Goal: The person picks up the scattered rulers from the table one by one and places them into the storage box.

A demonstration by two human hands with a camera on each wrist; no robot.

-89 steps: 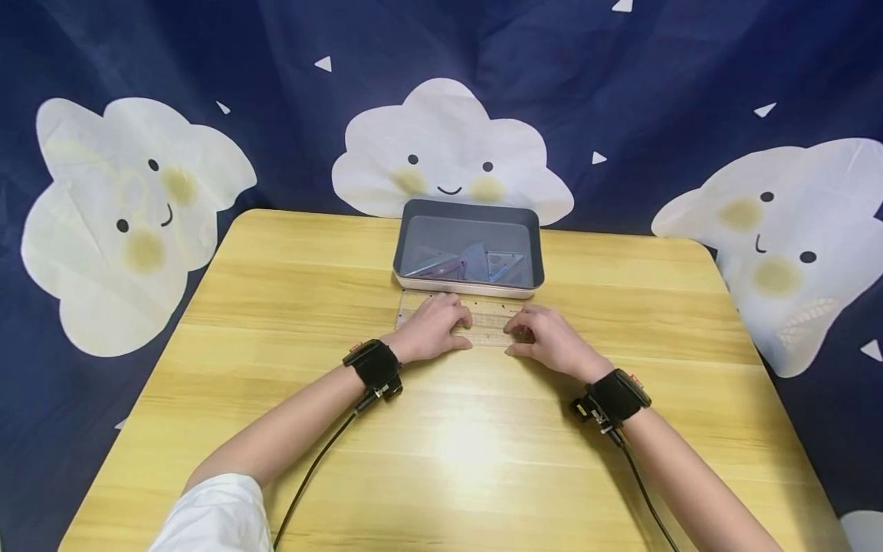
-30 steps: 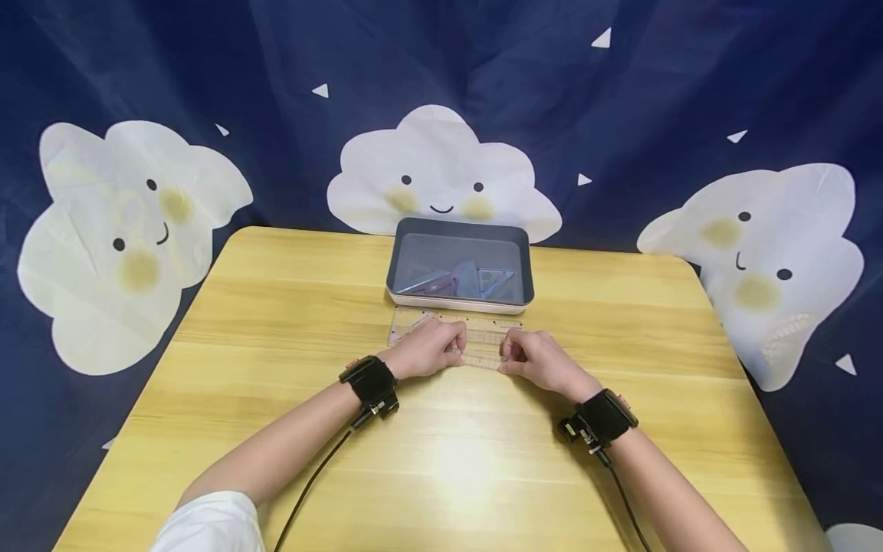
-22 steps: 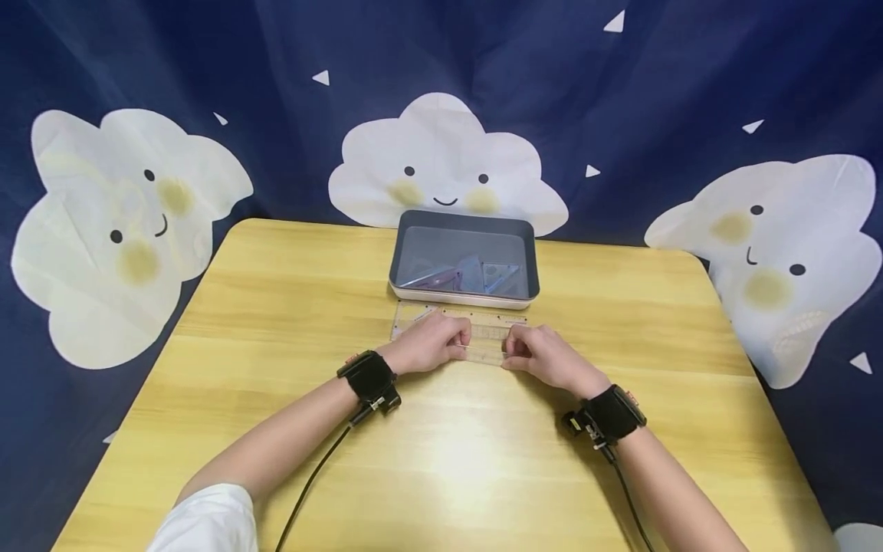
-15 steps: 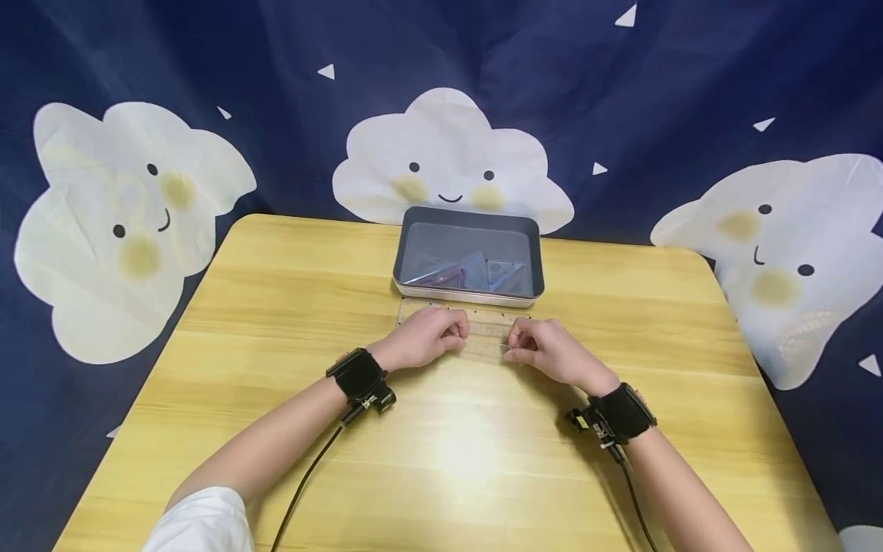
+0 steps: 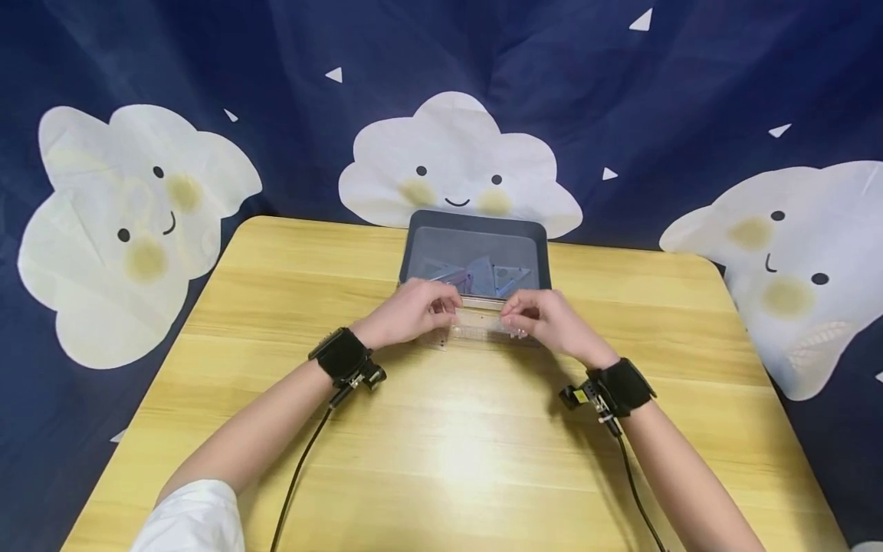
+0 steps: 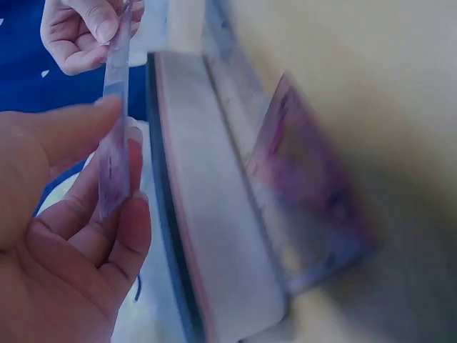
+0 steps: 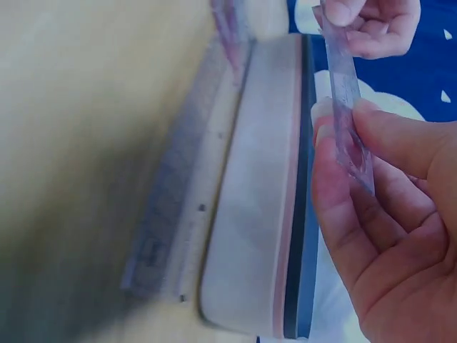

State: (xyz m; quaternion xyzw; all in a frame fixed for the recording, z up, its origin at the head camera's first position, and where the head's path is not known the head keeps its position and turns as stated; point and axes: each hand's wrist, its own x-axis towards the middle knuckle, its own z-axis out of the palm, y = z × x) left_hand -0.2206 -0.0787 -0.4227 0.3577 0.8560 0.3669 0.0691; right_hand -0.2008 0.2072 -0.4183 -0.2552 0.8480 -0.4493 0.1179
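A clear, narrow straight ruler (image 6: pixel 116 168) spans both hands, held up in front of the tray. My left hand (image 5: pixel 414 310) pinches one end between thumb and fingers; my right hand (image 5: pixel 555 322) pinches the other. Below, a wider transparent ruler (image 7: pixel 171 193) lies on the table along the tray's near side. A pink-tinted set square (image 6: pixel 314 193) shows by the left end, blurred; whether it lies flat I cannot tell. The grey tray (image 5: pixel 476 222) has a pale outer wall and holds several transparent blue and purple set squares (image 5: pixel 481 276).
The wooden table (image 5: pixel 441 445) extends around the tray, its far edge against a dark blue curtain (image 5: pixel 276 46) with cloud prints. A black camera band sits on each wrist, each with a cable (image 5: pixel 303 468) trailing down toward the person.
Both hands rested on the ruler lying before the tray. They pinched a narrow ruler, lifted it off and moved it up toward the tray's near rim. The head view has shifted slightly.
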